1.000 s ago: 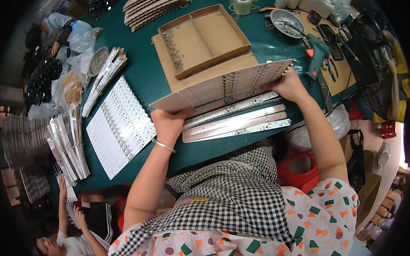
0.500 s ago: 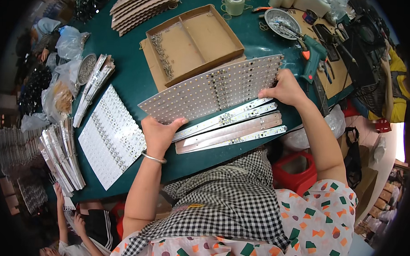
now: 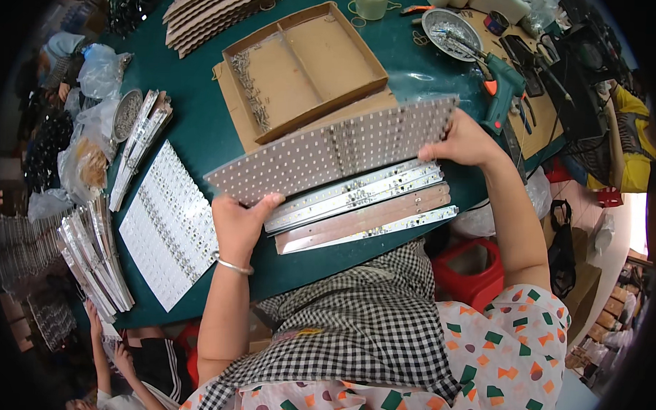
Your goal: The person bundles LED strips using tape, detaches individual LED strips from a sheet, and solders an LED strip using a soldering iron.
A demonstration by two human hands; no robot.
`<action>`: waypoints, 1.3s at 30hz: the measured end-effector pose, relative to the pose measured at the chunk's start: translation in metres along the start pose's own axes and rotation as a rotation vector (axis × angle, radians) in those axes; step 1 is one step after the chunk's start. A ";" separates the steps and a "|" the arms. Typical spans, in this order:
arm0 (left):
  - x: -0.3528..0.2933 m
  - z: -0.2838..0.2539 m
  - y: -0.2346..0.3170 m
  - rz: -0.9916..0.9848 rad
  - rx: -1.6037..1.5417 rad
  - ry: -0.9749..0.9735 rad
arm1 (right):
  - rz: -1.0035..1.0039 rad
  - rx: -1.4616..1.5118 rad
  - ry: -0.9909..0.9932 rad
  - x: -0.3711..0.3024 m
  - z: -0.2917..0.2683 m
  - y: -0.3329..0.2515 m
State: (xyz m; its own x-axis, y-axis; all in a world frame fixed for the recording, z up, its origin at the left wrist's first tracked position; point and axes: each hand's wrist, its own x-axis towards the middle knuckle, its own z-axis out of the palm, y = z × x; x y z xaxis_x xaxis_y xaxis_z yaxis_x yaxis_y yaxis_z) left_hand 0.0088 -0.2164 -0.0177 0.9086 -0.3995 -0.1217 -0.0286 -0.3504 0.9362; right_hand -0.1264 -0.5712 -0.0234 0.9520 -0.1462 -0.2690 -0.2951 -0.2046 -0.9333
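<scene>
Both my hands grip a wide LED circuit board panel, tilted up on its long edge, its face dotted with rows of small chips. My left hand pinches the lower left corner, thumb in front. At the right end my right hand is closed round the edge, its fingers partly hidden behind. Just on my side of the panel lie several separated LED strips, some chip side up, one showing a brownish back. A second white LED panel lies flat to the left of my left hand.
Beyond the panel sits a cardboard tray with small metal parts in its left compartment. At right are a green glue gun and a metal bowl. Strip bundles lie at left. Another person's hand shows at lower left.
The held panel's left end has come lower and further left with my left hand, and its face tilts more. The right hand has shifted slightly. The whole view has moved a little.
</scene>
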 end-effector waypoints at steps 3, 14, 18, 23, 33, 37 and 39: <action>0.006 0.002 -0.004 -0.012 0.100 0.039 | 0.092 -0.323 0.042 0.007 0.003 -0.015; 0.010 0.011 -0.003 0.026 0.207 0.042 | 0.117 -0.370 0.196 0.007 0.013 -0.028; 0.015 0.010 -0.007 -0.038 0.299 0.037 | 0.065 -0.333 0.224 0.008 0.014 -0.022; 0.013 0.016 -0.009 -0.021 0.293 0.096 | 0.041 -0.228 0.359 0.008 0.020 -0.017; 0.012 0.018 -0.016 0.109 0.309 0.149 | -0.034 -0.221 0.348 0.018 0.019 -0.005; -0.004 -0.003 0.002 0.084 0.319 -0.152 | 0.012 -0.121 0.093 -0.008 0.006 -0.020; 0.005 -0.008 0.001 -0.037 0.150 -0.187 | 0.051 -0.274 0.045 0.001 -0.013 -0.018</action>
State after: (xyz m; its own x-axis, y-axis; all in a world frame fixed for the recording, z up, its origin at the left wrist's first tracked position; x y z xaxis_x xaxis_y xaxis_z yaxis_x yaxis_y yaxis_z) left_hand 0.0167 -0.2122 -0.0145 0.8175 -0.5293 -0.2270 -0.0709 -0.4836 0.8724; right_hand -0.1214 -0.5799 -0.0043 0.9326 -0.2048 -0.2972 -0.3593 -0.4493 -0.8179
